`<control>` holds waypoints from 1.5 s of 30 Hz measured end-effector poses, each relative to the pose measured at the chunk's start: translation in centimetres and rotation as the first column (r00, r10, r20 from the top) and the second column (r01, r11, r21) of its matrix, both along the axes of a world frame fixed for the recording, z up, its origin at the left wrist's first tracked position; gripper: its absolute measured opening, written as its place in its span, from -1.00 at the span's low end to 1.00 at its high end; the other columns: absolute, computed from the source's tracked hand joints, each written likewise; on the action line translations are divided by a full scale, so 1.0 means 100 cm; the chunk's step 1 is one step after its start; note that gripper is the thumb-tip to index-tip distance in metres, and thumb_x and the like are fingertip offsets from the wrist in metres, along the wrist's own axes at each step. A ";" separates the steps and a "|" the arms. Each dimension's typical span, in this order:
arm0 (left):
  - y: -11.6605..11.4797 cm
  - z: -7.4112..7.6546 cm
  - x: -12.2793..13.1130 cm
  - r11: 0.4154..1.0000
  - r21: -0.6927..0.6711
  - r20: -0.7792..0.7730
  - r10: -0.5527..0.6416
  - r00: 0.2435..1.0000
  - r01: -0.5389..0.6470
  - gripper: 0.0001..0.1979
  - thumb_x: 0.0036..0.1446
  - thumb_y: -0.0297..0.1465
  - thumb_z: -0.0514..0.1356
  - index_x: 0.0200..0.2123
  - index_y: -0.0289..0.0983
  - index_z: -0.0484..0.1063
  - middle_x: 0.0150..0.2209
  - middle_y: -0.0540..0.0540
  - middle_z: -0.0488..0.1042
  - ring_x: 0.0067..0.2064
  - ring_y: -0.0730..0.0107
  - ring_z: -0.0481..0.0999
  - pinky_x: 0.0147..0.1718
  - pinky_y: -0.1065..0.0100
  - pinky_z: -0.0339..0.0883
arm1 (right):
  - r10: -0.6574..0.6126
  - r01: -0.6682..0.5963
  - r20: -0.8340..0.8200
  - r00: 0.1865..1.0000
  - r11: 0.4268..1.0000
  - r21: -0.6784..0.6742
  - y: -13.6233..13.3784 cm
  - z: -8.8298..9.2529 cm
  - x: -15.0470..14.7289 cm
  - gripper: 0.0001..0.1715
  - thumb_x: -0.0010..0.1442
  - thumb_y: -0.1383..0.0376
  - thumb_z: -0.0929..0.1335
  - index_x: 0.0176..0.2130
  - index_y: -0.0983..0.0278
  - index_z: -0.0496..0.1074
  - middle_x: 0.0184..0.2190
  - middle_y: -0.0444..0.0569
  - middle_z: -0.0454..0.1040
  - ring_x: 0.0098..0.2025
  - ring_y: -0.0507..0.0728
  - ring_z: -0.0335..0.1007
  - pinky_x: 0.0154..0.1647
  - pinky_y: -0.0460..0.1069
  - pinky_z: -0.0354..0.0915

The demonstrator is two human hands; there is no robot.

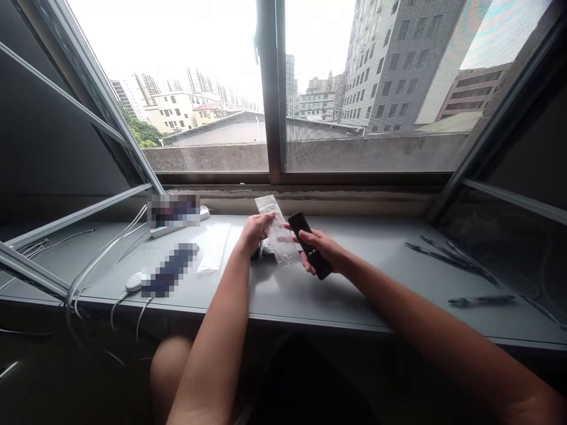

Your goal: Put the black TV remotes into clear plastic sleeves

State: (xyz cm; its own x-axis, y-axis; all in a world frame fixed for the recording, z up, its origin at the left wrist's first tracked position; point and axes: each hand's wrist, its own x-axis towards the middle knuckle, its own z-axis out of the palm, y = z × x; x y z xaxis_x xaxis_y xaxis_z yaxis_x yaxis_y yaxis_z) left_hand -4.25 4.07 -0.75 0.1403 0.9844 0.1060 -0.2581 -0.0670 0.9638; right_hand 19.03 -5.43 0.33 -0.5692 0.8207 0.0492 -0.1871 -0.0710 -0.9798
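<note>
Above the middle of the grey desk, my left hand [257, 231] pinches a clear plastic bag [280, 236] near its upper left edge. My right hand [322, 249] is closed around a black remote control [309, 242], with the thumb on its button side. The remote is tilted, its top end close to the bag's right side. Fingertips of my right hand reach toward the bag; whether they touch it is unclear. Under the bag and beside my left hand lies a small dark and silvery item, partly hidden.
On the grey desk [354, 301], a white plastic packet [214, 248] lies left of my hands. Further left are a white power strip [179, 223], cables and blurred-out items. Pens [482, 300] lie at the right. Metal frames flank both sides before the window.
</note>
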 end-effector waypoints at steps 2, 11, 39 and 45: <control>-0.003 0.000 0.003 0.998 0.007 -0.070 -0.058 0.996 0.059 -0.57 -0.01 -0.11 0.52 -0.44 -0.36 0.53 -0.62 0.07 0.23 -0.66 0.68 -0.01 -0.66 0.40 -0.28 | 0.097 -0.098 0.081 0.992 0.995 0.008 -0.003 -0.001 0.000 -0.05 0.36 -0.13 0.43 0.50 0.20 0.20 -0.48 -0.08 0.59 -0.63 0.10 0.49 -0.66 -0.08 0.41; -0.002 -0.002 0.005 0.999 0.014 -0.125 -0.040 0.991 0.042 -0.50 0.00 0.01 0.46 -0.26 -0.36 0.67 -0.39 -0.19 0.62 -0.60 0.54 0.27 -0.63 0.40 -0.11 | 0.269 -0.268 0.241 0.933 0.963 -0.036 -0.008 -0.002 -0.003 -0.12 0.33 -0.09 0.49 0.41 0.30 0.34 -0.55 -0.10 0.55 -0.56 0.08 0.52 -0.52 -0.08 0.49; 0.011 -0.010 -0.009 0.940 -0.081 0.046 0.336 0.941 -0.332 -0.65 0.14 -0.15 0.39 -0.28 -0.38 0.66 -0.21 -0.30 0.72 -0.34 0.29 0.58 -0.39 0.37 0.40 | 0.480 -0.470 0.298 0.825 0.876 -0.108 -0.018 0.004 -0.010 -0.37 0.20 0.06 0.60 0.21 0.14 0.59 0.09 0.06 0.63 -0.48 0.01 0.61 -0.50 -0.12 0.52; 0.014 -0.011 -0.010 0.948 -0.091 0.072 0.313 0.947 -0.306 -0.62 0.13 -0.11 0.42 -0.28 -0.36 0.64 -0.28 -0.26 0.69 -0.40 0.34 0.56 -0.43 0.39 0.38 | 0.470 -0.468 0.309 0.827 0.880 -0.086 -0.018 0.005 -0.009 -0.36 0.20 0.05 0.60 0.22 0.14 0.59 0.20 0.07 0.59 -0.46 0.00 0.62 -0.50 -0.13 0.51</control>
State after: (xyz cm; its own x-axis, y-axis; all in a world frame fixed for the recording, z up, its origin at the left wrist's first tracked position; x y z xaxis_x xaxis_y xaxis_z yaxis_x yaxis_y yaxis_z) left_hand -5.22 5.45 -1.88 -0.1788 0.9835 0.0260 -0.3171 -0.0826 0.9448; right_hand 18.10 -7.26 0.84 -0.8700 0.4510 -0.1995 0.1842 -0.0781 -0.9798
